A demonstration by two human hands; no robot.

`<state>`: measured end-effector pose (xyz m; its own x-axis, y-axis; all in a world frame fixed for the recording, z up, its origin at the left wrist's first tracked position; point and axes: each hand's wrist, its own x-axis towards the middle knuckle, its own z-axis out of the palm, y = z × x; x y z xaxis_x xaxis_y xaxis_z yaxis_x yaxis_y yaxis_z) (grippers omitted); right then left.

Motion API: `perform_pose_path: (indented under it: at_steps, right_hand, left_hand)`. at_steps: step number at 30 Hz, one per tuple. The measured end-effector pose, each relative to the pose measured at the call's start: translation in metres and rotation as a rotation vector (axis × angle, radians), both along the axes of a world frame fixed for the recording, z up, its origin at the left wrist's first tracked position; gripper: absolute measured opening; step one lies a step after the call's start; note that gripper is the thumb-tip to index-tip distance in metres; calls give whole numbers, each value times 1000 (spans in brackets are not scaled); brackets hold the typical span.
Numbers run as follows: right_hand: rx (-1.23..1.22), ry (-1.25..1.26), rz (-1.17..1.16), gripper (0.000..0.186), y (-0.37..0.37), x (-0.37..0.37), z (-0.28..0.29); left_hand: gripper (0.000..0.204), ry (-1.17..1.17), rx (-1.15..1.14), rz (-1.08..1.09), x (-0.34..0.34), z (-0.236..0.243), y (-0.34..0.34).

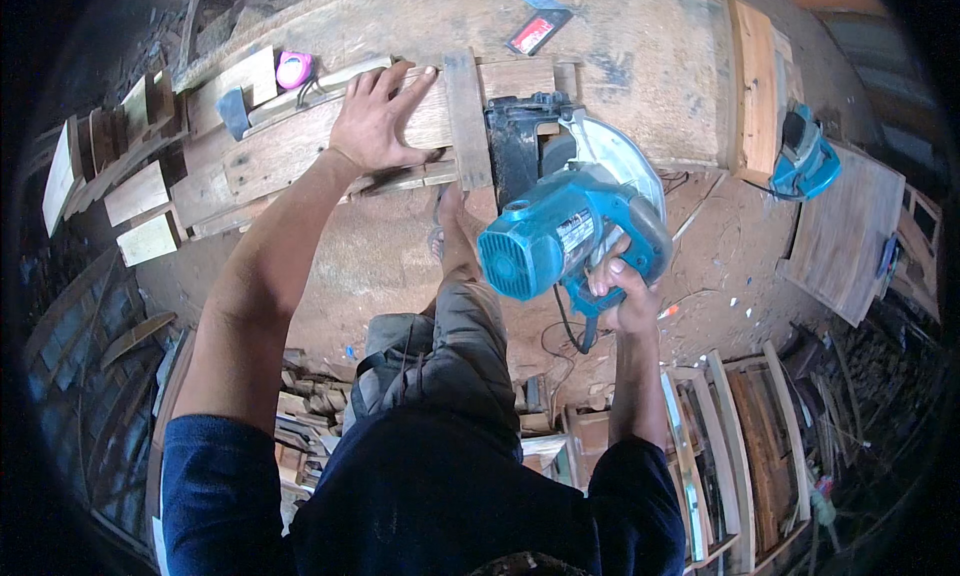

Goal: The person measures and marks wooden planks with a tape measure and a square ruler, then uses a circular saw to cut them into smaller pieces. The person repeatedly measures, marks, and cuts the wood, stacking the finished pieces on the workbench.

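Note:
My left hand (378, 118) lies flat, fingers spread, on a long wooden plank (290, 148) at the workbench's near edge. My right hand (622, 288) grips the handle of a teal circular saw (560, 231). The saw's silver blade guard (620, 161) sits just right of a narrow upright wood strip (466, 116) that crosses the plank. The blade itself is hidden under the guard. My raised knee and foot (455, 266) are below the plank, between my arms.
A pink tape measure (293, 69) and a hatchet head (233, 111) lie on the bench's left part. A red-and-black flat tool (538, 31) sits farther back. A second teal power tool (806, 161) rests at right. Offcuts and wooden frames (745, 446) cover the dirt floor.

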<state>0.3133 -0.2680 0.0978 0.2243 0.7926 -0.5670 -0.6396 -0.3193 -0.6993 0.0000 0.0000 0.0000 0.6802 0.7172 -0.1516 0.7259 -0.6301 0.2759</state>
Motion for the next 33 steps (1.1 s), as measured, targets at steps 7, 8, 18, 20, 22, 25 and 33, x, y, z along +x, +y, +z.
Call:
perform_pose_path:
  at_steps: [7,8,18,20,22,25,33]
  right_hand:
    - [4,-9,-25,27,19,0,4]
    - [2,-13,-29,27,22,0,4]
    - [37,-97,36,28,40,-3,6]
    - [30,-97,37,28,42,-2,6]
    - [32,-113,34,27,44,-3,6]
    - [54,-113,34,28,46,-1,3]
    - [68,-97,17,35,50,-1,0]
  left_hand:
    - [114,1,-2,-25,0,2,1]
    - [114,-9,-9,-28,1,4,1]
    - [128,-91,-24,-29,-6,-1,-1]
    - [122,-77,-25,-34,-7,-1,-2]
    - [119,-84,-22,-37,-8,-1,-2]
    - [120,-121,-14,-32,-7,-1,-4]
    - [121,-142,-33,-15,-11,0,-7]
